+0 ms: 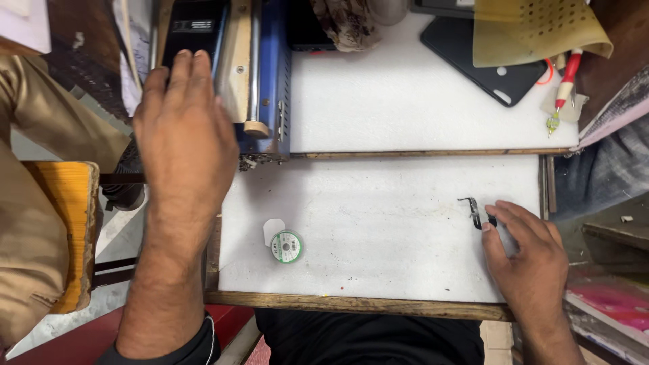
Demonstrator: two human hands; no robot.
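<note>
1. Nearest the body, along the counter front edge, sits the right hand, palm down, fingers loosely curled and only partly open. Its thumb and forefinger tips touch a small dark metal part; whether they actually pinch it I cannot tell.
2. That metal part lies flat on the white surface at the right side, just ahead of the fingertips. It looks thin and bent, long axis running roughly near-to-far with a short hook turning left at the far end. Lying flat like that, it seems steadied by the fingertips rather than lifted.
3. Left of centre, well apart from either hand, a small round green spool rests flat, a pale scrap just beside it.
4. Further up on the left, the left hand is spread wide, palm down, fingers extended over the dark top of a blue machine at the counter's far left. It appears to press or rest there, gripping nothing.
5. Farthest back on the right: a black phone case, a yellow perforated sheet, and a red-and-white tool.
</note>
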